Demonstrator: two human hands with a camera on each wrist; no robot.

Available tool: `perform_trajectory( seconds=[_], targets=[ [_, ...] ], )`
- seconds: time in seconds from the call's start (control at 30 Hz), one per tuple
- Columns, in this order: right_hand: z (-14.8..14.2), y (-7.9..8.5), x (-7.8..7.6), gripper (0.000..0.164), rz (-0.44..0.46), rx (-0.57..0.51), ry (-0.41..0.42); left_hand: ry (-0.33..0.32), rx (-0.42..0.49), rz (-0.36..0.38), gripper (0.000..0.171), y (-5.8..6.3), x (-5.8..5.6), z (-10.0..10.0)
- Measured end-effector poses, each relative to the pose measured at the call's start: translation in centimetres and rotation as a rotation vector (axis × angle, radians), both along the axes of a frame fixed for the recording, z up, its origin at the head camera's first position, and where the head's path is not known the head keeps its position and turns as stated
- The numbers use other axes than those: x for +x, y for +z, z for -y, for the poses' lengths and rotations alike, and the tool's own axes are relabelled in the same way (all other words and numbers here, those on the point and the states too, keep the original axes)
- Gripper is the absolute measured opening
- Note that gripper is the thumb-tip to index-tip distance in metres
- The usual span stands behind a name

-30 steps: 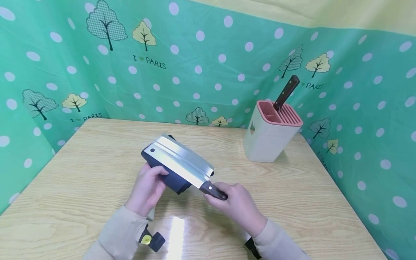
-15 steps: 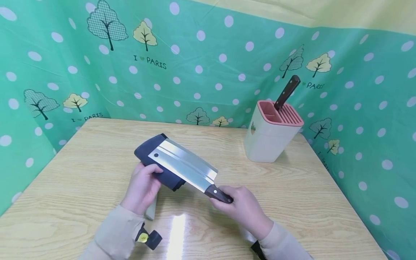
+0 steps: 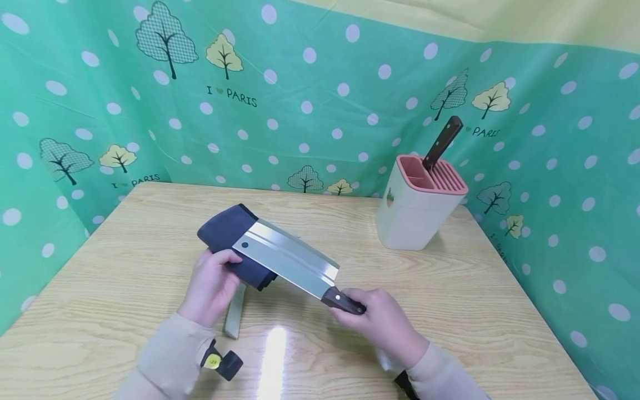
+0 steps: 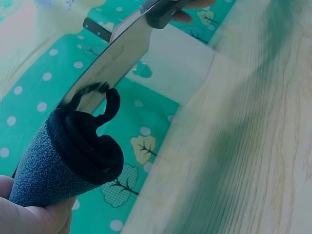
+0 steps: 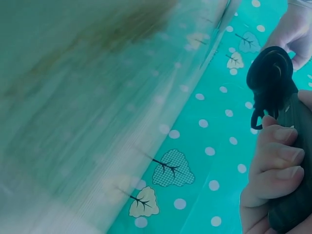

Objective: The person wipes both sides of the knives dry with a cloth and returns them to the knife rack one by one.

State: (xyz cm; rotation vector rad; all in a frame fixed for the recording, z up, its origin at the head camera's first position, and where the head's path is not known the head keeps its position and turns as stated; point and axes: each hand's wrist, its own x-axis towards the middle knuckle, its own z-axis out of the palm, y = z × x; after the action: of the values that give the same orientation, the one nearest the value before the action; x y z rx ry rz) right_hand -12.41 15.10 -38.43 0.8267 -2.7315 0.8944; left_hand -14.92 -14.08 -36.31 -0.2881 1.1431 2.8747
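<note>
Cleaver (image 3: 287,256), broad, metallic and dark-handled, rests against rolled fuzzy cloth (image 3: 226,229).

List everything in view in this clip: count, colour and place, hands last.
Cleaver: 1, silver blade, dark handle, end of blade over the cloth
Rolled cloth: 1, dark blue, above the table
Holder: 1, white with pink top, far right of table
Upright handle: 1, dark brown, in holder
Bar: 1, pale, by left forearm
Table: 1, light wood, underneath
Curtain: 1, mostly green, behind
Wrist devices: 2, black, at wrists
Sleeves: 2, beige, forearms
Left hand: 1, bare, holding cloth
Right hand: 1, bare, gripping cleaver
</note>
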Motion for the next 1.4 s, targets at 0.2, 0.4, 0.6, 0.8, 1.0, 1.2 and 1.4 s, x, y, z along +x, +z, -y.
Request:
perform_trajectory(
  seconds=[0.2, 0.4, 0.6, 0.8, 1.0, 1.2, 1.4],
  targets=[
    [-0.4, 0.0, -0.1, 0.020, 0.023, -0.008, 0.016, -0.012, 0.010, -0.002, 0.075, 0.3, 0.0, 0.9],
    [-0.6, -0.3, -0.1, 0.018, 0.021, -0.001, 0.023, -0.002, 0.028, 0.005, 0.076, 0.4, -0.3, 1.6],
    [-0.8, -0.6, 0.1, 0.019, -0.024, -0.009, 0.032, -0.004, 0.046, -0.011, 0.078, 0.6, -0.3, 2.3],
    [-1.0, -1.0, 0.1, 0.014, -0.111, -0.027, 0.055, -0.002, 0.051, -0.023, 0.079, 0.7, -0.3, 2.8],
    [-1.1, -1.1, 0.2, 0.014, -0.138, -0.034, 0.056, -0.012, 0.065, -0.028, 0.081, 0.9, -0.3, 3.2],
    [-1.1, -1.0, 0.3, 0.017, -0.144, -0.031, 0.043, -0.003, 0.042, -0.041, 0.080, 1.0, -0.1, 3.0],
    [-1.0, -0.8, 0.2, 0.014, -0.150, -0.018, 0.028, -0.006, 0.031, -0.074, 0.078, 0.9, 0.0, 2.6]
  ],
)
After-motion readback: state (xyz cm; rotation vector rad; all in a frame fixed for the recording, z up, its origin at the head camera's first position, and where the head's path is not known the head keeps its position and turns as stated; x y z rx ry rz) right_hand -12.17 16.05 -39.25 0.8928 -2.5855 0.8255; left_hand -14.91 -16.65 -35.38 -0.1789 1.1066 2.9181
